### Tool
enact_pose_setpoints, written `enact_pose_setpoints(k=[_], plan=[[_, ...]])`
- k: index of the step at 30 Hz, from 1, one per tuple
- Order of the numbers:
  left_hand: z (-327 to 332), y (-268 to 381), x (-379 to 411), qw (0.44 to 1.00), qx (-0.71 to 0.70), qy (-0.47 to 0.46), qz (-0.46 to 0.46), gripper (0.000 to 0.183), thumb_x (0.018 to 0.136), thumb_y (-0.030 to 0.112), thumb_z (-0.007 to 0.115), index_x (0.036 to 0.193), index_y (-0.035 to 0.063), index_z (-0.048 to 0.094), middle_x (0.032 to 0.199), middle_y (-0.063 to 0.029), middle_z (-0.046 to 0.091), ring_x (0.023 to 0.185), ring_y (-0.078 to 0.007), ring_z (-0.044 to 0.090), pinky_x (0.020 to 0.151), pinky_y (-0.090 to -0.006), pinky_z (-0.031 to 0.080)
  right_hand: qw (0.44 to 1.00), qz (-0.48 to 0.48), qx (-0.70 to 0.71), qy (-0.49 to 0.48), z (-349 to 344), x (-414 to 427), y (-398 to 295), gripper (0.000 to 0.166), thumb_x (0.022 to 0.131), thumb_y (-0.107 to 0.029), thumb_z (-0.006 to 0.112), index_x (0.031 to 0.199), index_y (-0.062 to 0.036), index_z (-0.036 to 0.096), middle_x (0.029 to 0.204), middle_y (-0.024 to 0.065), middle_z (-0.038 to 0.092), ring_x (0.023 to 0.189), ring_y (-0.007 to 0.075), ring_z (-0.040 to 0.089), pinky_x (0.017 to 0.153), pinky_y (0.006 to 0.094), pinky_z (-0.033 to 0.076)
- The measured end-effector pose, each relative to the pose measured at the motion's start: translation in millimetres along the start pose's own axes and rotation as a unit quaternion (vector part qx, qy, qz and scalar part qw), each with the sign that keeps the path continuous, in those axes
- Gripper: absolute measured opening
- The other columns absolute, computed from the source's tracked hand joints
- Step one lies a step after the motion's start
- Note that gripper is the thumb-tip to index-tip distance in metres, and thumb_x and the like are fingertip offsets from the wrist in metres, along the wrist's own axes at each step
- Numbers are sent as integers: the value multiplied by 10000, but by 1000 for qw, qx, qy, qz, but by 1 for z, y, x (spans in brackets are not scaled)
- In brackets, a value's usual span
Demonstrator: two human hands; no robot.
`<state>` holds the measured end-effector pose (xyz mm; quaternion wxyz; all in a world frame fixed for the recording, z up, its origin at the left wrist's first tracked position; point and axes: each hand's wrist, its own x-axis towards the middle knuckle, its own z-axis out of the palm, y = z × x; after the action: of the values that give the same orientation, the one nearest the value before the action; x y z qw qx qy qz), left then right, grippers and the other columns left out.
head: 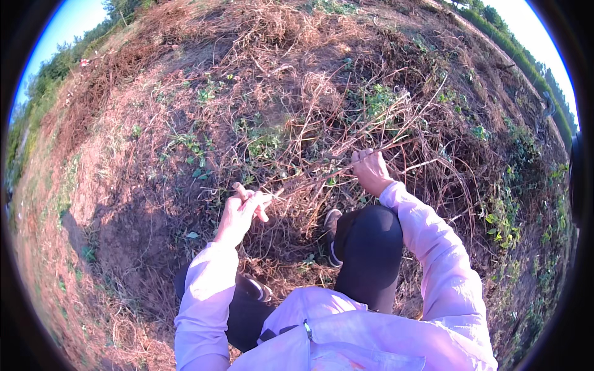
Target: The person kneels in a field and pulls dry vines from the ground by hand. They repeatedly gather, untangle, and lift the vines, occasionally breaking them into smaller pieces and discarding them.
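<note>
My right hand [371, 171] is closed around a bundle of dry, leafless stems [399, 139] in front of my knee. The thin tips fan out beyond the hand towards the upper right. From the same hand the stems run down to the left, reaching the fingers of my left hand [243, 211]. That hand grips a short, pale, rounded piece [239, 189], whose end sticks out above the fingers. Whether it is a wooden handle or a root, I cannot tell. Thin light strands lie at the left fingertips.
Tangled dry vines [436, 171] cover the ground before me, thickest at the right, with low green weeds [264, 141] among them. My shoe [332, 227] and bent knee [371, 241] are close to the stems. Bare reddish soil [125, 171] shows at the left.
</note>
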<state>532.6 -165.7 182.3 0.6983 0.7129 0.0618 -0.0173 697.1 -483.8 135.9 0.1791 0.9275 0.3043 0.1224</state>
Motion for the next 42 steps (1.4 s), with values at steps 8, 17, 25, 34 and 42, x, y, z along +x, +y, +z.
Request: enact_pose_setpoints(k=[8,17,25,34,42], plan=[[-14,0,24,983,-56,174,-21,336,923,293,550,707,36,550,613,-5,504,467,-89,484,426,-240,471,993,-94,77,0,-16,-3,1,84,755,-95,579,790,-58,646,722,95,652,679,248,657,552,378,525],[-6,-4,47,984,-1,160,-81,452,897,415,563,642,45,515,501,16,430,412,-79,423,368,-239,418,991,-102,53,-69,11,-19,-4,125,775,-146,573,846,-57,626,756,111,638,744,249,644,584,379,515],[-46,-2,62,967,-147,185,-92,489,862,557,529,745,84,487,467,37,346,342,-105,343,361,-278,349,965,-220,137,-37,-60,2,-4,100,768,-112,564,820,-62,634,750,108,630,699,279,649,595,382,519],[-79,-17,73,943,-188,251,-116,474,843,562,556,761,104,466,478,48,318,338,-98,312,325,-305,340,981,-86,156,-75,-41,-9,55,111,803,-77,528,914,-71,533,778,156,601,682,326,627,566,443,498],[-180,-20,36,921,-77,365,-109,457,827,586,561,691,164,447,471,65,283,335,-87,287,292,-298,306,957,281,51,42,-50,-4,205,168,869,-117,472,1033,-107,506,860,143,646,810,339,641,676,464,495]])
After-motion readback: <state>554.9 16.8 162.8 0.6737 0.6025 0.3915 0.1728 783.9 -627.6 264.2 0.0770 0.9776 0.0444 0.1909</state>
